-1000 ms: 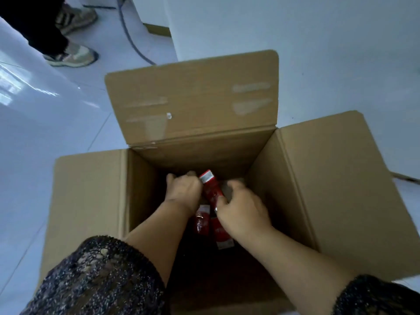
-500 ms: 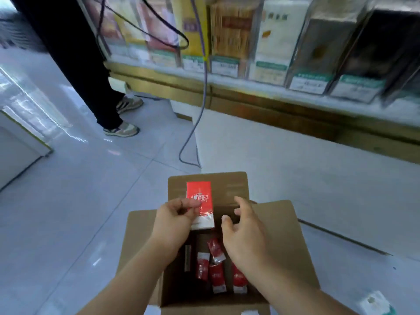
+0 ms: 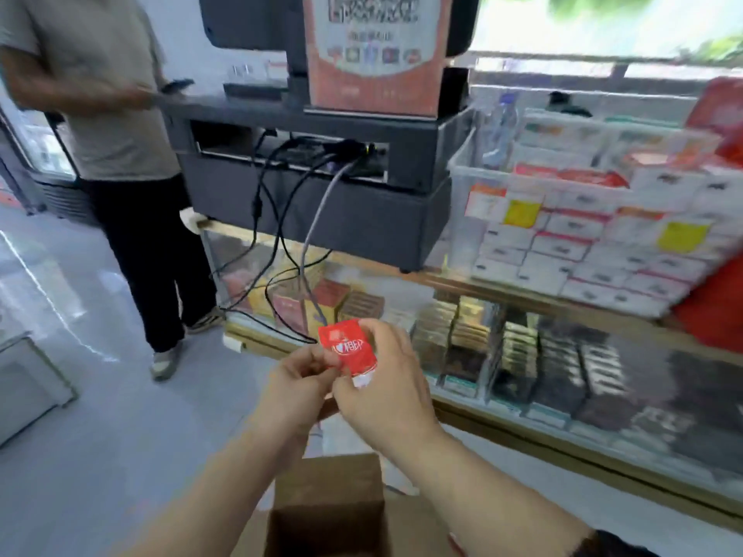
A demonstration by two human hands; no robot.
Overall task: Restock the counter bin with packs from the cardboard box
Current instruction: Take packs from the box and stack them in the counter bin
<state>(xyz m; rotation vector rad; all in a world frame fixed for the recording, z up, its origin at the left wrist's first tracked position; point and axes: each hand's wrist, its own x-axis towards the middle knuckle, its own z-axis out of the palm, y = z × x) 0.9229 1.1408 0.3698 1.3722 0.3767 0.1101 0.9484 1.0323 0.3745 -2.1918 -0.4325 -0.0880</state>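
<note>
Red pack (image 3: 349, 350) with white lettering, white lower edge, pinched by both hands

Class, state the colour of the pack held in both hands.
The pack is red with white lettering; the head view shows it.

A small red pack (image 3: 349, 352) with white lettering and a white lower edge is held in the middle of the frame. It is slightly tilted, with its printed face turned to the camera. It is pinched low down between the left grip (image 3: 297, 391) and the right grip (image 3: 386, 396). The brown cardboard box (image 3: 325, 500) is seen at bottom centre, open, with one flap raised. The clear counter bin (image 3: 458, 203) is seen at upper right, filled with stacked white and red packs (image 3: 583, 251).
</note>
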